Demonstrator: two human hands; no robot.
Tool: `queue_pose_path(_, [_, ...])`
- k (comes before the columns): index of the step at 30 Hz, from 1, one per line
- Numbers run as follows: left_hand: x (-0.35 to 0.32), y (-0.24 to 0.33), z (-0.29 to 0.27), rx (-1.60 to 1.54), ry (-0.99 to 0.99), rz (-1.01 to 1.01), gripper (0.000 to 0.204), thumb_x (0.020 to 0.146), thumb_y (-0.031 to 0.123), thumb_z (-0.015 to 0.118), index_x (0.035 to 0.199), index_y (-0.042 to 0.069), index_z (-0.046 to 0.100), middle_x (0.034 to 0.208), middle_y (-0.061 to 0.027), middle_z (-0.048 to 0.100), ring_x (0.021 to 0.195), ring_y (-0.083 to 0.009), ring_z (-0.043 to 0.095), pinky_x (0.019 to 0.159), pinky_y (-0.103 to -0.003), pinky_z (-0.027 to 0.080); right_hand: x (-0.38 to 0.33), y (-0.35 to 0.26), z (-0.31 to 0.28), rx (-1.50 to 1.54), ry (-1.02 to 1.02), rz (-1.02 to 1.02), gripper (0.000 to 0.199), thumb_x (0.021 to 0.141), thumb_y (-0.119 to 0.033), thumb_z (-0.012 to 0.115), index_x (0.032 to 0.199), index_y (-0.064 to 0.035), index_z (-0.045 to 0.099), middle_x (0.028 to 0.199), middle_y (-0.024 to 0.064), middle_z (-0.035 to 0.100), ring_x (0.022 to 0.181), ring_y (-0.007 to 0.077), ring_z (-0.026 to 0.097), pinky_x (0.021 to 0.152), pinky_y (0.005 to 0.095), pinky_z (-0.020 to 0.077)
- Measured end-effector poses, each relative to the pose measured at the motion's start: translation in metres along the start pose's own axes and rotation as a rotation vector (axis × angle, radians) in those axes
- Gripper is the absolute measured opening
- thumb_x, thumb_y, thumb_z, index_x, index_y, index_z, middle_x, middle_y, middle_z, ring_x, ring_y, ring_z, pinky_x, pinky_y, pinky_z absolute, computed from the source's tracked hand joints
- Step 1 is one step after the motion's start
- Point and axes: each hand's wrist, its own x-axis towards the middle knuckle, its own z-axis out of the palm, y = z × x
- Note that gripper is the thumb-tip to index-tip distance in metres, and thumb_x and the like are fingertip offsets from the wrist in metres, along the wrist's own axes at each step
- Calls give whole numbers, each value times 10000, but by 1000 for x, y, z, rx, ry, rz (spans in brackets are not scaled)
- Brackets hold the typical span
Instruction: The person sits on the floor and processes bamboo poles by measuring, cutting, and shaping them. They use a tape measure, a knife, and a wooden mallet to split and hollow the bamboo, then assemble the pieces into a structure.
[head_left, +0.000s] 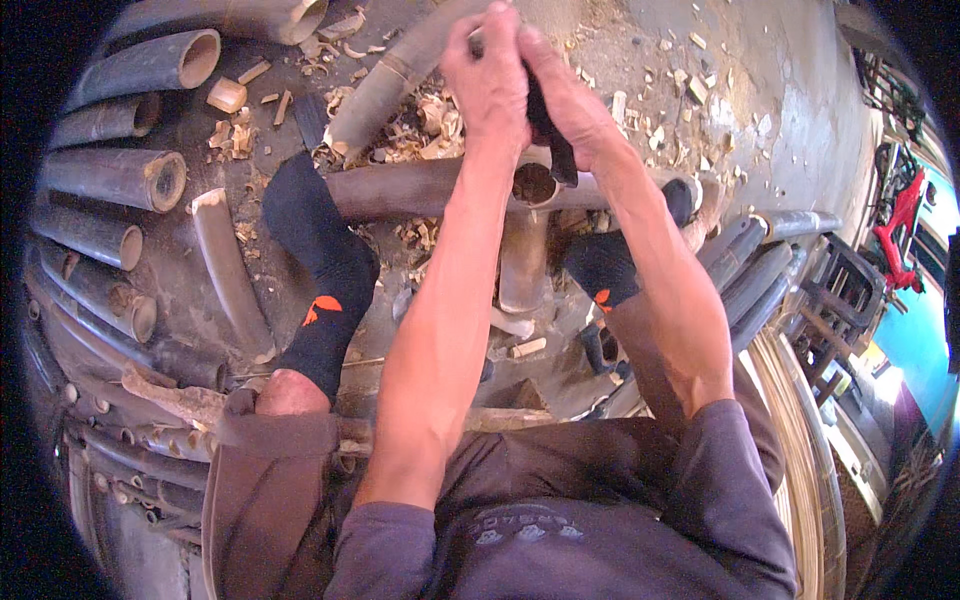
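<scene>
My left hand (pixel 488 85) and my right hand (pixel 572 105) are raised close together at the top middle, fingers closed round a dark, long, narrow tool (pixel 562 160). Its lower end points down beside a round dark hole (pixel 535 184) in a bamboo pole (pixel 400 188). That pole lies crosswise between my feet, in dark socks (pixel 315 225) with orange marks. Whether the tool touches the pole I cannot tell. My fingers hide its upper part and exact kind. A short bamboo length (pixel 523 262) extends from below the hole toward me.
Several cut bamboo poles (pixel 115 180) lie along the left. Another thick pole (pixel 390 85) slants beyond the crosswise one. Wood shavings (pixel 435 120) and chips litter the floor. More poles (pixel 760 285), pale strips (pixel 800 440) and a dark chair-like frame (pixel 845 280) are at the right.
</scene>
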Motion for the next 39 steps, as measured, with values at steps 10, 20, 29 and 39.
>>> queue_pose_path(10, [-4,-33,51,236,-728,-140,219,912,246,595,859,45,664,800,-29,619,730,-118,551,653,-274,459,-37,43,-21,260,621,-260,698,968,-604,364,1297,5,458,1143,98,534,1030,168,500,869,311,419])
queue_pose_path(20, [-64,-58,63,630,-1506,-40,373,856,386,634,975,35,679,847,-88,673,827,-156,597,742,-292,478,-87,59,21,724,1177,-556,576,964,-630,348,1270,-155,465,1083,-4,503,991,131,539,835,285,457])
queue_pose_path(29, [30,-5,28,473,-850,34,295,909,262,505,950,26,678,902,-70,651,867,-161,580,806,-306,465,-31,-11,42,9,928,-323,629,969,-538,444,1295,-4,512,1231,222,579,1151,328,557,978,382,417])
queue_pose_path(39, [-6,34,-46,421,-146,264,334,921,278,468,937,12,670,948,-86,648,928,-186,578,862,-325,449,-33,11,63,-9,232,-409,625,925,-534,548,1298,-33,544,1224,174,611,1148,291,576,981,343,429])
